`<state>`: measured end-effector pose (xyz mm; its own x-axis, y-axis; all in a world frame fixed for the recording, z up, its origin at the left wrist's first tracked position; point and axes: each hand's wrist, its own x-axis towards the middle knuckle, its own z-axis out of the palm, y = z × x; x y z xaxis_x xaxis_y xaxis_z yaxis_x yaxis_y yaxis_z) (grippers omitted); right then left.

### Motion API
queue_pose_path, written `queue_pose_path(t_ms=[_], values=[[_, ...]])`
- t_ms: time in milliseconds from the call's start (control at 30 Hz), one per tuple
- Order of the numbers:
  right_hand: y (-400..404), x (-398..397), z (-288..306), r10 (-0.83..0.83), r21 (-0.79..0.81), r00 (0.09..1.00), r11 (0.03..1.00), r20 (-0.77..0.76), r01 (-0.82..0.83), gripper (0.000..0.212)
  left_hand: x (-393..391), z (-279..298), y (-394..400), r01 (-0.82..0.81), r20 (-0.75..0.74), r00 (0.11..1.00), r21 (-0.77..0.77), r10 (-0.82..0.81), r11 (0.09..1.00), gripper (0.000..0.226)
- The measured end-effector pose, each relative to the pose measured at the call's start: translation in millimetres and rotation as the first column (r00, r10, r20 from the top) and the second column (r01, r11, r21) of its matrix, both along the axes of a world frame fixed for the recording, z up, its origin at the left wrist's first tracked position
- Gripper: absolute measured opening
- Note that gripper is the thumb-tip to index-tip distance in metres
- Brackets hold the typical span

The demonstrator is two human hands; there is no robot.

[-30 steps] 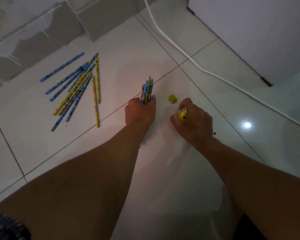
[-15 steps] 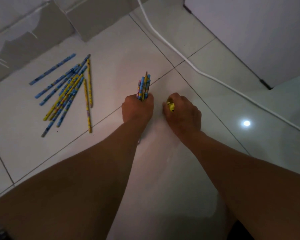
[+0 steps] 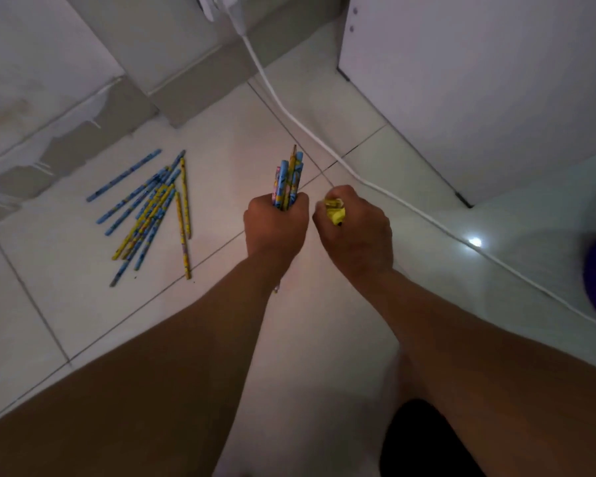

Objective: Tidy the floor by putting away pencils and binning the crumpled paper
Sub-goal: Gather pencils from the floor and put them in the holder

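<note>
Two hands busy, side by side mid-scene. Left hand fisted around a bundle of pencils, tips sticking out the far side. Right hand closed on yellow crumpled paper. More loose pencils lie fanned on the tile floor, far left. White cable runs far right.
</note>
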<state>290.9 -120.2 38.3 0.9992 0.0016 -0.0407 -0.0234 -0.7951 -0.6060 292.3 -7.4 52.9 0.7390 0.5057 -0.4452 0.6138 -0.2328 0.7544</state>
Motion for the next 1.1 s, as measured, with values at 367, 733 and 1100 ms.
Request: queue_pose_path(t_ms=[367,733,1100], values=[[-40,19,305,-0.063,0.078,0.998,0.995,0.022,0.061,0.018,31,312,-38,-0.032,0.094,0.994,-0.165,0.048,0.986,0.043],[-64,94,596,-0.076,0.176,0.97,0.984,0.23,0.036,0.018,108,615,-56,-0.025,0.349,0.931,-0.229,0.106,0.973,0.042],[-93,193,753,0.025,0.141,0.884,0.985,0.467,-0.103,0.018,179,786,-68,-0.068,0.579,0.807,-0.107,0.117,0.992,0.041]])
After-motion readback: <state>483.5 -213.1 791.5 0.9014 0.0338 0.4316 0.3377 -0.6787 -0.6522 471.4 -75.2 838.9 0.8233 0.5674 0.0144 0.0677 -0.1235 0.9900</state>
